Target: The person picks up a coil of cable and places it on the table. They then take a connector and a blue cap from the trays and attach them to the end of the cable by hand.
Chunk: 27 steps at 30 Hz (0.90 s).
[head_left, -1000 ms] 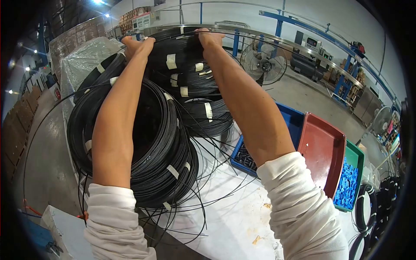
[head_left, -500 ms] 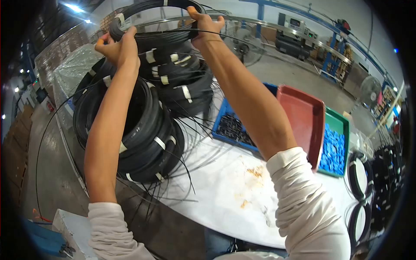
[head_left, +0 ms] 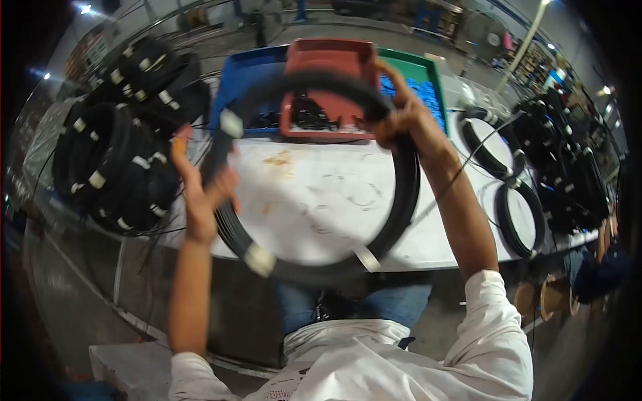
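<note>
A large coil of black cable (head_left: 406, 194), bound with several pale tape bands, is held up between my two hands over the white table. My right hand (head_left: 414, 127) is closed round the coil's upper right side, and a loose cable end trails past that forearm. At the coil's left side, my left hand (head_left: 202, 194) grips the rim, its fingers reaching to the inner side and blurred by motion. Through the ring show the white tabletop (head_left: 314, 194) with brown stains and part of a red tray (head_left: 329, 53).
Stacked black coils (head_left: 110, 167) stand at left. Behind the held coil are a blue tray (head_left: 251, 73) with black pieces and a green tray (head_left: 431, 80) with blue pieces. Two smaller coils (head_left: 520, 217) lie at right, beside piled black coils (head_left: 568, 167).
The coil has come away from above the left stack and down in front of me, carried in both hands. My view has turned right and downward.
</note>
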Each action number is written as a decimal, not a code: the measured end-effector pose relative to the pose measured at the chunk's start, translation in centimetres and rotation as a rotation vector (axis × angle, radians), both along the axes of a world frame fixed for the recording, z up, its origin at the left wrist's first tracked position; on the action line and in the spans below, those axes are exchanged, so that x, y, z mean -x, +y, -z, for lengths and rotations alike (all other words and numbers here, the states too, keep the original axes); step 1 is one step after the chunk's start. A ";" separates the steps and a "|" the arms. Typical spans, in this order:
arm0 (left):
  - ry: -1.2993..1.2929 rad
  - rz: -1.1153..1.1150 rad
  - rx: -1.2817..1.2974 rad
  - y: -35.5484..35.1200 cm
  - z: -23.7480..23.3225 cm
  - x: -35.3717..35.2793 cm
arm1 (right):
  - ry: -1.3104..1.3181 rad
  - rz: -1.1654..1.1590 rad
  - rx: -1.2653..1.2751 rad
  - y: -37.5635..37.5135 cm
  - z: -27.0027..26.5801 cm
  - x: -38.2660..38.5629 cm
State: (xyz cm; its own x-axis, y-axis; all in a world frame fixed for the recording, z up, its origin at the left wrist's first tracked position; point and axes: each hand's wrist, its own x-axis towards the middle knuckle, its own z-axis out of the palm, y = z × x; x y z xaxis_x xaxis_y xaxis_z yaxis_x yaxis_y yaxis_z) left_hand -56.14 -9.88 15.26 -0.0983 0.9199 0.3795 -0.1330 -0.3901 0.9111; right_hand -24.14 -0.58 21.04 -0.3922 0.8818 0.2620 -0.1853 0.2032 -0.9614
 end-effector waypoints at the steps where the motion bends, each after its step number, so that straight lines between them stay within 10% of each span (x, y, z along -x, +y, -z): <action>1: -0.086 0.067 0.008 -1.8 2.4 -3.1 | -0.070 -0.006 0.064 -1.5 0.8 -2.2; 7: -0.008 0.113 0.257 -12.3 11.8 -15.6 | -0.209 -0.336 0.269 -3.7 6.1 -11.7; 10: 0.376 0.113 0.144 -12.9 13.4 -16.2 | -0.188 -0.422 0.362 -3.1 10.3 -12.9; 20: 0.475 -0.002 0.316 -12.2 12.8 -15.1 | -0.136 -0.411 0.305 0.0 17.5 -11.2; 27: 0.722 -0.134 0.479 -9.3 8.3 -13.7 | 0.183 0.118 0.714 2.0 18.9 -19.7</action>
State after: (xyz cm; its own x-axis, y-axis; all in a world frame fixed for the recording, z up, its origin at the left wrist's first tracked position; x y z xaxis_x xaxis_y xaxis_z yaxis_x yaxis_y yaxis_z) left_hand -42.40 -19.16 6.94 -0.1015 0.9943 -0.0334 0.5593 0.0848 0.8246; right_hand -4.41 1.39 2.09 -0.2895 0.8955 -0.3380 -0.3705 -0.4305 -0.8231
